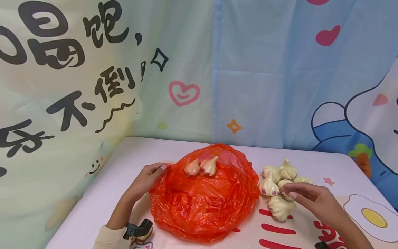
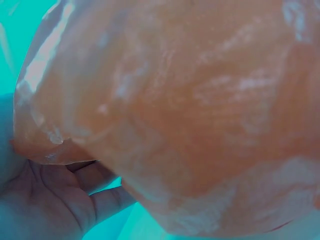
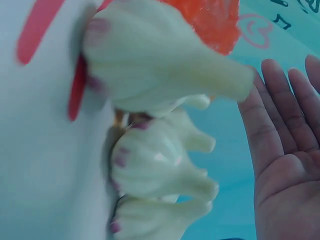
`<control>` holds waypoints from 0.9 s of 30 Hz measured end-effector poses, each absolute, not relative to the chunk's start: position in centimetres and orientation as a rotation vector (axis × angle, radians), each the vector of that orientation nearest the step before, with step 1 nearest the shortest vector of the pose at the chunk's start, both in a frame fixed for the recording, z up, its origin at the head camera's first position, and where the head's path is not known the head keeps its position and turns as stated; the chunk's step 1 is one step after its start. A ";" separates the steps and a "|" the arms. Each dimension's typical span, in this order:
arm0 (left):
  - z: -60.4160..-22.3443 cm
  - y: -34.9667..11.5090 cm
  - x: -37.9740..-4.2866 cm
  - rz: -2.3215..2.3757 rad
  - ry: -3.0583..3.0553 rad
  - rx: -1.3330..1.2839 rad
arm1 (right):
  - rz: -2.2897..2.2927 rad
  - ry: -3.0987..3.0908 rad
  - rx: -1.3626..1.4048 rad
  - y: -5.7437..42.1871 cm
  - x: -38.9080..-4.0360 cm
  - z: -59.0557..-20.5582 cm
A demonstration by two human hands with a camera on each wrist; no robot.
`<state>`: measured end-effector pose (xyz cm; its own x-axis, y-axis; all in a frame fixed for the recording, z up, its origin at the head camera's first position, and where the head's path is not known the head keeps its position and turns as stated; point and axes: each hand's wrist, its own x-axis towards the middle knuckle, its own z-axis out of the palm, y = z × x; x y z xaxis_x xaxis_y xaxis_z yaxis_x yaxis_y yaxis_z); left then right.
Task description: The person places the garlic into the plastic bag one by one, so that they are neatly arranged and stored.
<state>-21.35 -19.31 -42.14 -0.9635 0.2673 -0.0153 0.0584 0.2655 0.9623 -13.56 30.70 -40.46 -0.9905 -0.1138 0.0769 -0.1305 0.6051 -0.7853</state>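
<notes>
A crumpled red plastic bag (image 1: 205, 204) lies spread with its mouth open in the middle of the table. My left hand (image 1: 145, 180) pinches its left rim, thumb on top; in the left wrist view, the bag's film (image 2: 200, 125) covers most of that hand's fingers. Two garlic bulbs, one pinkish (image 1: 192, 168) and one paler (image 1: 209, 166), show at the far side of the bag. To its right, several garlic bulbs (image 1: 281, 208) sit in a cluster. Over that cluster's right side reaches my right hand (image 1: 317, 200), palm bare and fingers extended (image 3: 272, 95), holding nothing.
The tabletop (image 1: 136, 152) has a pale printed cover with red stripes and a fried egg picture (image 1: 371, 216). A printed curtain (image 1: 248, 69) hangs behind it, and another printed cloth runs along the left. A dark band (image 1: 140, 229) is on the left wrist.
</notes>
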 end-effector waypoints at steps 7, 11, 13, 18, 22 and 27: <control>-42.1 -19.3 -21.3 1.775 2.361 0.304 | 1.327 -2.837 0.192 31.8 -13.4 -41.4; -42.1 -19.3 -21.3 1.771 2.362 0.304 | 1.316 -2.856 0.162 32.2 -13.3 -41.7; -42.1 -19.3 -21.3 1.770 2.360 0.306 | 1.351 -2.871 0.142 32.4 -13.2 -41.9; -42.1 -19.3 -21.4 1.771 2.356 0.310 | 1.505 -2.886 0.152 32.6 -13.3 -42.5; -42.2 -19.4 -21.4 1.771 2.357 0.313 | 1.637 -2.885 0.214 32.8 -13.5 -42.7; -42.2 -19.4 -21.4 1.766 2.365 0.299 | 1.701 -2.907 0.244 32.8 -13.6 -42.8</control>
